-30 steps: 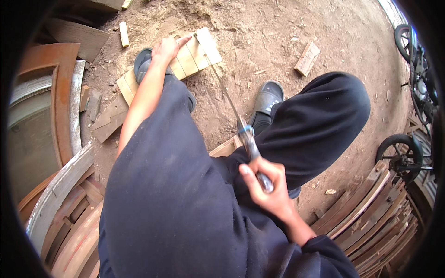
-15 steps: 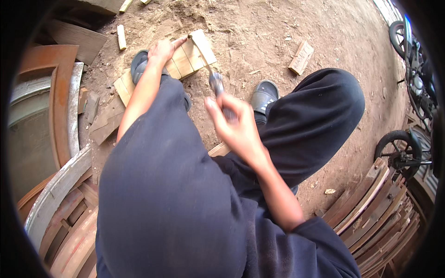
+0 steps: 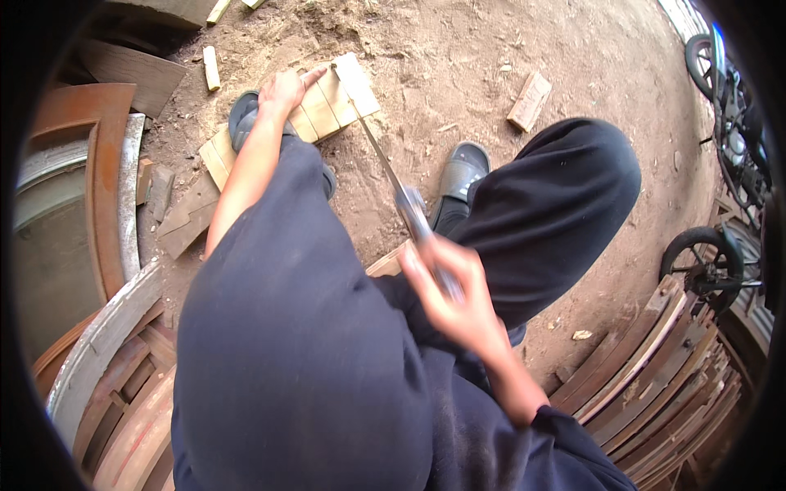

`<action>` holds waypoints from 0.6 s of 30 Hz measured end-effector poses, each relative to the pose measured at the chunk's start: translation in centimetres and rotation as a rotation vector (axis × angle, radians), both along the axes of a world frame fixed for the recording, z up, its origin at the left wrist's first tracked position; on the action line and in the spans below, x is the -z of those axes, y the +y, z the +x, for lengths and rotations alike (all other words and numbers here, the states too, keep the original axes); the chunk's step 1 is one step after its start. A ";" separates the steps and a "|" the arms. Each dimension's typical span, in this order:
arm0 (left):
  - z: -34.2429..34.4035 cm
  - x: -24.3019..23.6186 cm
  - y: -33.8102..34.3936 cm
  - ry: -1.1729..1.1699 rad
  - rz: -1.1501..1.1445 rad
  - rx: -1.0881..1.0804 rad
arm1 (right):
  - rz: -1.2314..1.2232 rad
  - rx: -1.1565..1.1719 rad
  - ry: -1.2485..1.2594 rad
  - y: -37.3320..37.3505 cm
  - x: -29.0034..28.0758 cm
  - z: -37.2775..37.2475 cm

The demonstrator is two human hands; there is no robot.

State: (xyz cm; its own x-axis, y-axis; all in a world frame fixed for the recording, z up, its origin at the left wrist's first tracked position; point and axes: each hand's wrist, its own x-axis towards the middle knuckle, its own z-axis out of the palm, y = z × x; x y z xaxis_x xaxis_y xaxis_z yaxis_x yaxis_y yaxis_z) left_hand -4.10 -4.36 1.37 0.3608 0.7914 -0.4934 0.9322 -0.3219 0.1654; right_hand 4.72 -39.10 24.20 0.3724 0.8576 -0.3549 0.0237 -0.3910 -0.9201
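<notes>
A pale wooden board with several straight lines across it lies at a slant near my left foot. My left hand grips and presses it down, the thumb stretched toward the board's far end; the other fingers are partly hidden. In my right hand is the handle of a handsaw, the hand blurred by motion. The narrow blade runs up and left to the board and lies in line with a cut near its right end.
A reddish wood block lies on the dirt beyond my right sandal. Wooden frames lean at the left. Stacked curved slats fill the lower right, with a motorcycle behind. A small offcut lies at the upper left.
My right hand has drawn the saw back toward me, down and to the right, so more blade shows outside the board. My left hand and the board stay in place.
</notes>
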 end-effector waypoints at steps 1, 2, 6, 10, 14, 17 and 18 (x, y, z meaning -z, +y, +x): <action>-1.4 -1.2 1.1 0.005 0.059 -0.011 | 0.075 -0.005 0.044 -2.9 -1.6 -0.1; -2.2 -1.3 0.7 0.000 0.067 0.005 | 0.044 -0.023 0.055 -3.3 -2.3 0.1; -0.7 -1.1 0.2 0.034 -0.009 0.025 | 0.048 0.011 -0.026 4.4 3.0 0.2; -1.2 -1.8 -0.3 0.017 -0.015 -0.022 | 0.042 0.024 -0.008 4.0 1.4 -0.8; -2.0 -2.7 0.3 0.038 0.011 -0.034 | -0.037 -0.052 0.081 -2.7 -3.5 1.3; -1.0 -2.6 0.3 0.027 0.016 -0.026 | 0.077 0.066 0.075 3.5 0.7 1.6; 0.9 -1.3 -0.4 -0.002 -0.011 0.001 | 0.037 0.086 0.040 5.7 1.7 2.0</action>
